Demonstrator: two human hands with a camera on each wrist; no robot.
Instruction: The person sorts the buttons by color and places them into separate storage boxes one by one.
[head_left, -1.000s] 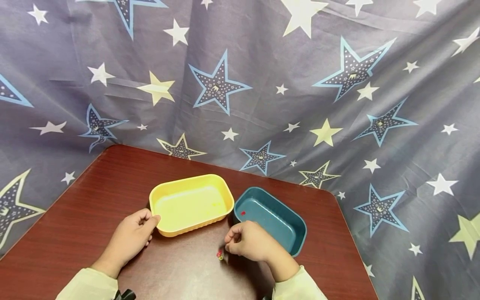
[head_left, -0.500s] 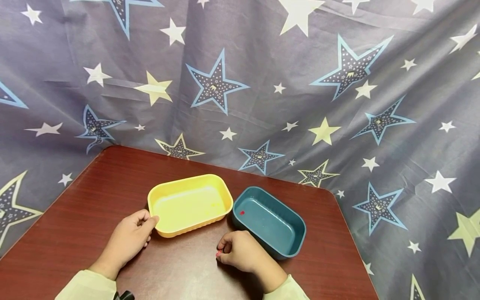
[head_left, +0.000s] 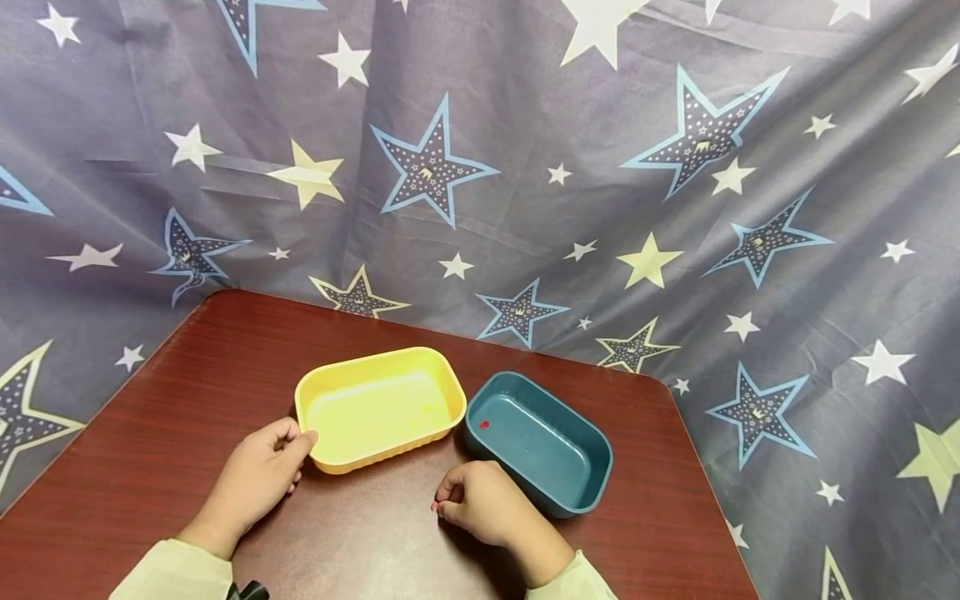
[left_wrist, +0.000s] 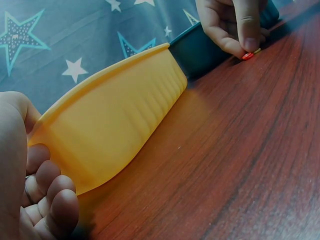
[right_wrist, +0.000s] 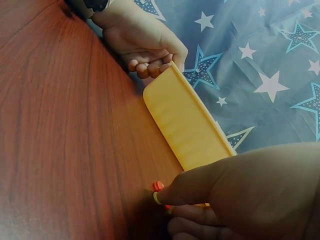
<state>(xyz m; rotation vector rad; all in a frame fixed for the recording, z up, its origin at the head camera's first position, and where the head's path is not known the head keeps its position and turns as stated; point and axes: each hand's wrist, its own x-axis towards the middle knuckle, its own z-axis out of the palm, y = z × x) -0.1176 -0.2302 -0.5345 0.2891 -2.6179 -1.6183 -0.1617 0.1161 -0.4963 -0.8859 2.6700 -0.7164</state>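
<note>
The left hand [head_left: 258, 471] pinches the near-left corner of the yellow tray [head_left: 360, 417], thumb over the rim and the other fingers curled outside against the wall. The right hand [head_left: 483, 504] has thumb and forefinger pinching small red and yellow pieces [right_wrist: 158, 185], low at the tabletop [head_left: 360, 542]. Just beyond those fingers stands the teal tray [head_left: 543, 450], a red bit [head_left: 484, 425] inside.
</note>
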